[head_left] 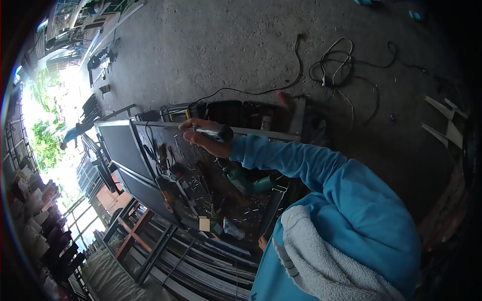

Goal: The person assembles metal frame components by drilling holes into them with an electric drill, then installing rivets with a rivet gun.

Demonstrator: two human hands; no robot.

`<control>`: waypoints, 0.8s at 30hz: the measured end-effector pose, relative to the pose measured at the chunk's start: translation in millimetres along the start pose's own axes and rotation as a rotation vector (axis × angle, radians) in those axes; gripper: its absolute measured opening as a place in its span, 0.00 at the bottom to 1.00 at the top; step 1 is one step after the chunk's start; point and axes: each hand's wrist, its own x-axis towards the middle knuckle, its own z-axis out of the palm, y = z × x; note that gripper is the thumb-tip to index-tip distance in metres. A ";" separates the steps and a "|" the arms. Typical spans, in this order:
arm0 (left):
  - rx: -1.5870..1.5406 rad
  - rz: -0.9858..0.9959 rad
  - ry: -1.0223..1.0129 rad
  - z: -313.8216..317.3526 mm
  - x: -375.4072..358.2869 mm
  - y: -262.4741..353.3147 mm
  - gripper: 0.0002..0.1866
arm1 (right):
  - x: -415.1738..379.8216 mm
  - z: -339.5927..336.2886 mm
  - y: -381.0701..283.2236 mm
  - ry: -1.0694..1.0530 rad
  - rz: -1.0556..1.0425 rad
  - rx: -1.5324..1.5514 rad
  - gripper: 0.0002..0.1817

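The view is turned sideways. My right hand (pixel 208 140), at the end of a blue sleeve, is closed around a dark, rounded tool (pixel 220 133) over the far edge of a cluttered work table (pixel 193 165). Only a small part of my left hand (pixel 262 243) shows at the table's near edge beside my body; its fingers are mostly hidden. A green power drill (pixel 248 183) lies on the table below my right hand. Near it are hand tools, scattered metal bits, a small open cardboard box (pixel 204 223) and a clear plastic bag (pixel 233 229).
Cables (pixel 339 62) lie loosely coiled on the concrete floor (pixel 226 45). A dark tray or shelf with tools (pixel 266 118) runs beside the table. Long metal bars (pixel 201 268) are stacked on a rack. Dark panels (pixel 120 145) stand beyond the table.
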 end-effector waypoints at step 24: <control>-0.061 -0.063 -0.290 -46.8 -0.7 67.8 0.40 | 54.1 -97.7 117.4 0.263 0.271 0.077 0.19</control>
